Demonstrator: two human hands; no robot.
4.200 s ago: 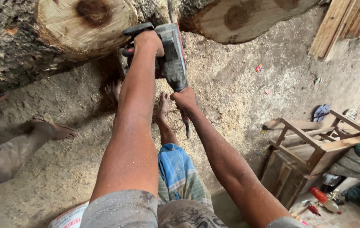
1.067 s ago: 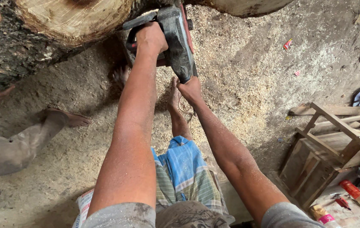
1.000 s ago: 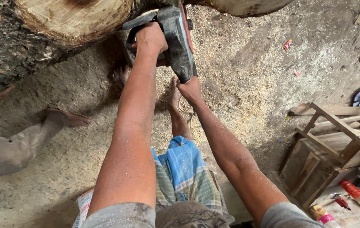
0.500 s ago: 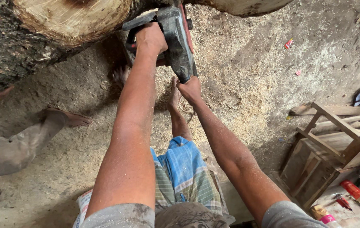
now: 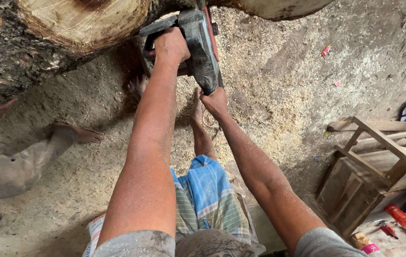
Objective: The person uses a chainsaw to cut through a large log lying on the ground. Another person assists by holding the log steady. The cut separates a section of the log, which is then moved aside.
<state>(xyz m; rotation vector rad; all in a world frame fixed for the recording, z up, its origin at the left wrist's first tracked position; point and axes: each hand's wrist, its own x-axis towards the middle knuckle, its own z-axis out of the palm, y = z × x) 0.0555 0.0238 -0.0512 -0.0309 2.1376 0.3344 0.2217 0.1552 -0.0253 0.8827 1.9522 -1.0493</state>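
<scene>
both hands [image 5: 170, 44] [image 5: 215, 101], fingers clenched around chainsaw [image 5: 198, 45] at log [image 5: 77, 21]

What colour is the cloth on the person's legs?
The cloth is blue with green and white checks, clearest in the head view.

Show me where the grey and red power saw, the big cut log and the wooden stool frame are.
grey and red power saw [image 5: 203, 47], head view, on its grey body.
big cut log [image 5: 79, 24], head view, on its pale sawn end.
wooden stool frame [image 5: 384, 143], head view, on its top rail.
</scene>
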